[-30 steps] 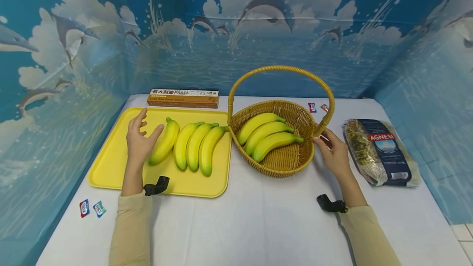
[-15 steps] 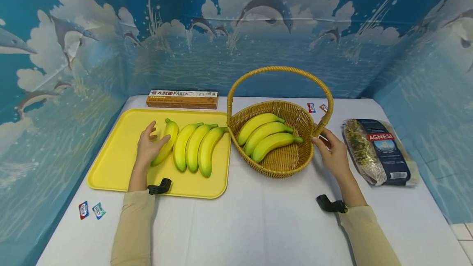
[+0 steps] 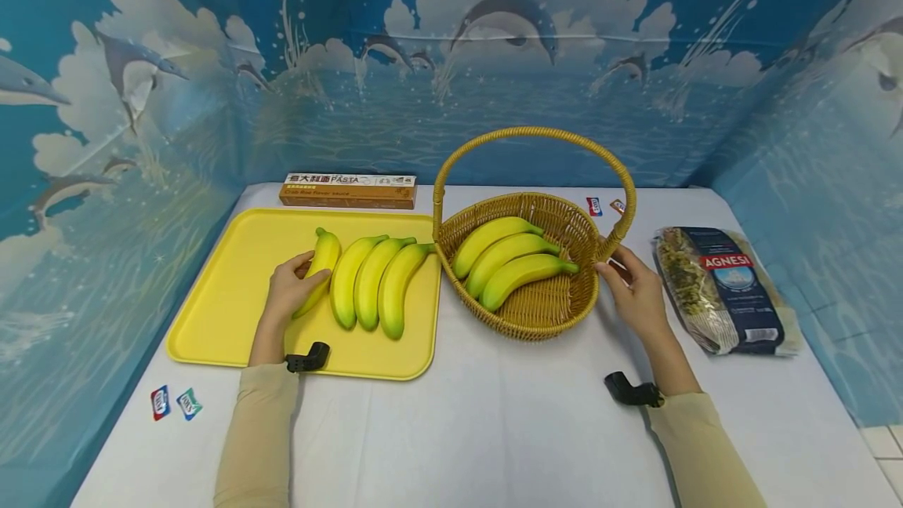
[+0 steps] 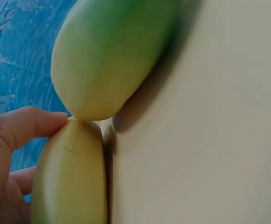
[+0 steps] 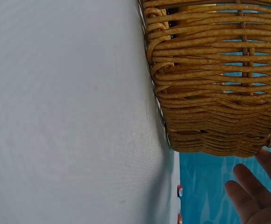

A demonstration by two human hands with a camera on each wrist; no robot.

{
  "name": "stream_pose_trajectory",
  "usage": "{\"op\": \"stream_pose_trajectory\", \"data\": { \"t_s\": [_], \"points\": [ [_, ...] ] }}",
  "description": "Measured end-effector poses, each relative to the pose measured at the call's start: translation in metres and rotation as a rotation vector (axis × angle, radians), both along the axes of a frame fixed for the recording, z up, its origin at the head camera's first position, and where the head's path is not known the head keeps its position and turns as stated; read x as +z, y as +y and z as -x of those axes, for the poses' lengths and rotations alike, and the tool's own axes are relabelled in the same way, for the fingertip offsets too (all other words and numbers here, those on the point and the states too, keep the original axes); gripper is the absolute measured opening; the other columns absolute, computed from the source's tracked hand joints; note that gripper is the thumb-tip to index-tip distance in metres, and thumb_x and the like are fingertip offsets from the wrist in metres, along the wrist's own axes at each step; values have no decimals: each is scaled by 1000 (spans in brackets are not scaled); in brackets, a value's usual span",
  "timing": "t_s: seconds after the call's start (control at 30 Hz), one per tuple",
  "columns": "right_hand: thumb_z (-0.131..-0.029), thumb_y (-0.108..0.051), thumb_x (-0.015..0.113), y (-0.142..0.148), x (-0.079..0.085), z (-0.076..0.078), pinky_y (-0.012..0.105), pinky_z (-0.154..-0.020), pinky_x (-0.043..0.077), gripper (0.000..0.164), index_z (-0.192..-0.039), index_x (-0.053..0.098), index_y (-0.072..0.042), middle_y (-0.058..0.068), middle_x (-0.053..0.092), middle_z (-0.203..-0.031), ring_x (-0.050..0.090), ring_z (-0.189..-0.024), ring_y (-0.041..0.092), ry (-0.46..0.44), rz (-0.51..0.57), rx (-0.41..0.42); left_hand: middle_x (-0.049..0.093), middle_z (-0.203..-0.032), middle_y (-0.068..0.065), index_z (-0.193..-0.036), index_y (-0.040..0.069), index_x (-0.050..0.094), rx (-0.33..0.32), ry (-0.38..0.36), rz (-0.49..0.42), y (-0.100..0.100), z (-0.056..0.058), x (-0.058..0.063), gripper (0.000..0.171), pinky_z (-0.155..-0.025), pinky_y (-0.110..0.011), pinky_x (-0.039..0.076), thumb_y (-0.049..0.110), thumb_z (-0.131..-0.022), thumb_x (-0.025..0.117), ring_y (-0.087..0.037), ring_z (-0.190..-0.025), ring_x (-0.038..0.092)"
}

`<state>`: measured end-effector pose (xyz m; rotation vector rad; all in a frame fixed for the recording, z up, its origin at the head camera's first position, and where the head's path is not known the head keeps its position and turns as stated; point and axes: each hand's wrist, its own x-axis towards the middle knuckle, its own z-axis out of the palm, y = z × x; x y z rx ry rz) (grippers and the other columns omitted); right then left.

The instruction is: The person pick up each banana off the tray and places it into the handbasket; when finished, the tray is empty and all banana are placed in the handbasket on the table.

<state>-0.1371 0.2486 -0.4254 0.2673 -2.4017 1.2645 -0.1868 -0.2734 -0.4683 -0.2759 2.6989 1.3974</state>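
Note:
On the yellow tray [image 3: 226, 281], my left hand [image 3: 286, 290] grips the leftmost banana [image 3: 326, 248], thumb on its right side and fingers on its far side. The left wrist view shows the thumb [image 4: 37, 125] against that banana [image 4: 72, 177], with another banana's green end [image 4: 107, 60] close above. Three more bananas lie side by side to its right. A wicker basket [image 3: 525, 324] with a tall arched handle stands beside the tray, three bananas [image 3: 518, 251] inside it. At the basket's right rim, my right hand [image 3: 640, 295] pinches the handle's base; its other fingers [image 5: 247, 186] extend behind.
A pasta box [image 3: 349, 191] lies behind the tray. To the right of my right hand is an AGNESI pasta bag [image 3: 730, 288]. Small wrapped packets [image 3: 161, 402] lie front left, others [image 3: 595, 206] behind the basket. A dolphin-printed curtain [image 3: 339, 116] surrounds the table.
My left hand has moved right and down onto the leftmost banana, its spread fingers closing round it. The right hand stays at the basket rim.

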Motion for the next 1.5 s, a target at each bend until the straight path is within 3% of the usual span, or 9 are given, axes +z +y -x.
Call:
{"op": "stream_pose_trajectory", "data": {
  "t_s": [0.27,0.5,0.7,0.83,0.93,1.07,1.2,1.4,1.5],
  "points": [
    [-97,-2,57,1,-1,-1,7,-93,43,38,-134,54,8,29,58,-130,45,-110,-22,15,5,13,49,-141,-27,-148,3,42,49,53,25,6,-1,6,65,-103,-50,44,28,-93,66,-40,-127,48],
    [-97,-3,57,1,-3,0,6,-93,43,38,-134,54,8,28,58,-131,46,-110,-21,3,10,10,53,-139,-20,-146,8,47,45,206,2,25,-15,46,62,-94,-43,46,27,-91,69,-36,-117,51],
    [-98,-4,57,2,-4,1,20,-97,48,40,-136,53,6,30,56,-132,47,-111,-19,-4,23,26,61,-131,-15,-141,10,53,-92,412,-27,64,-40,88,60,-84,-34,46,23,-87,75,-28,-105,57],
    [-98,-5,56,2,-4,1,8,-94,44,40,-137,52,5,31,56,-132,49,-111,-18,-5,33,36,65,-123,-13,-138,10,57,-241,495,-48,102,-59,107,60,-80,-35,50,16,-83,78,-24,-101,60],
    [-98,-5,56,3,-7,3,6,-93,43,40,-137,52,6,30,57,-132,48,-110,-19,-7,24,24,67,-122,-10,-136,11,59,-379,516,-60,132,-65,113,59,-78,-36,53,16,-81,80,-21,-99,61],
    [-97,-4,58,11,-21,12,5,-93,42,41,-137,53,3,25,57,-134,46,-110,-20,-7,17,10,67,-122,-7,-136,11,59,-549,517,-43,172,-61,114,58,-75,-31,53,21,-82,79,-17,-94,61],
    [-97,-9,59,19,-32,18,5,-93,42,43,-140,54,-5,21,58,-135,49,-112,-15,-17,3,1,67,-122,-6,-136,12,59,-662,490,5,208,-49,112,56,-74,-25,50,26,-84,77,-16,-93,60],
    [-98,-16,59,20,-34,18,6,-93,43,43,-140,53,-7,20,58,-135,61,-119,31,-37,-6,-5,66,-126,-4,-138,15,57,-716,419,115,249,-27,102,57,-78,-26,49,29,-86,75,-17,-100,60],
    [-99,-17,58,20,-33,17,6,-93,43,43,-140,53,-5,21,58,-135,59,-118,42,-42,-7,-7,64,-129,-3,-140,16,56,-732,391,163,264,-18,93,57,-80,-27,49,30,-87,74,-17,-104,61]
  ]
}}
